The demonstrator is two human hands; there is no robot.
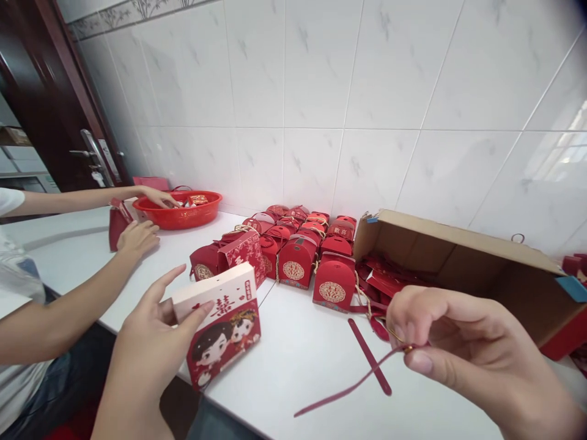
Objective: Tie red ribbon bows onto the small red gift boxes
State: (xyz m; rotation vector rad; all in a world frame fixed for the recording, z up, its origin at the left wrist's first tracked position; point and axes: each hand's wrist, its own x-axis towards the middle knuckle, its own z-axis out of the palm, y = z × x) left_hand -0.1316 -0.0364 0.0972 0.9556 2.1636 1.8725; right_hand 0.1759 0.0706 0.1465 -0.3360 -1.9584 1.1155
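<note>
My left hand (153,342) grips a red and white box (224,342) printed with two cartoon figures, tilted over the table's front edge. Between thumb and fingers, my right hand (458,354) pinches a thin dark red strap (339,396) at a small gold-coloured fitting; its free end hangs to the left. A second red strap (369,354) lies on the white table beneath it. Behind my hands stand rows of red gift boxes (293,264), some with twisted cord handles. A patterned red box (250,253) leans among them.
An open cardboard box (463,263) with red pieces inside lies at the right. At the left, a person's hand (158,197) reaches into a red plastic basket (188,215), the other hand near a dark red box (118,229). A tiled wall (312,79) closes the back.
</note>
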